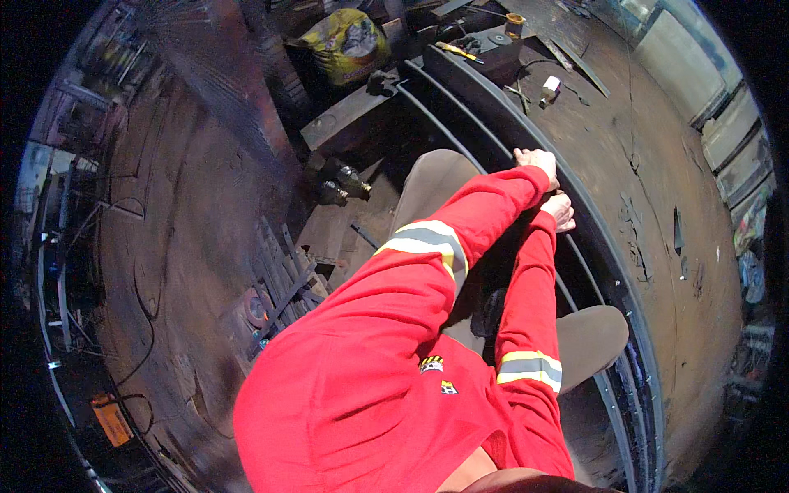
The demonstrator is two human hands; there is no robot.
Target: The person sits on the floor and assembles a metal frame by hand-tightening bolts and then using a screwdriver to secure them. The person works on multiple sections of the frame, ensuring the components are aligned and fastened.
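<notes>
Both hands grasp curved steel rail (pixel 493 123): left hand (pixel 536 160) clenched on edge, right hand (pixel 561 210) just below. Step: positioning rail; next needs steady hold.

We count two hands, the left hand (pixel 536 159) and right hand (pixel 561 210), at upper right of centre. Two dark bottles (pixel 343 184) lie at centre left, and one yellow sack (pixel 349 43) sits at the top.

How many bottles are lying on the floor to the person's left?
2, side by side on the dark floor left of the person's knee: one bottle farther away, the other bottle just beside it and nearer. More may be hidden among the dim scrap around them.
</notes>
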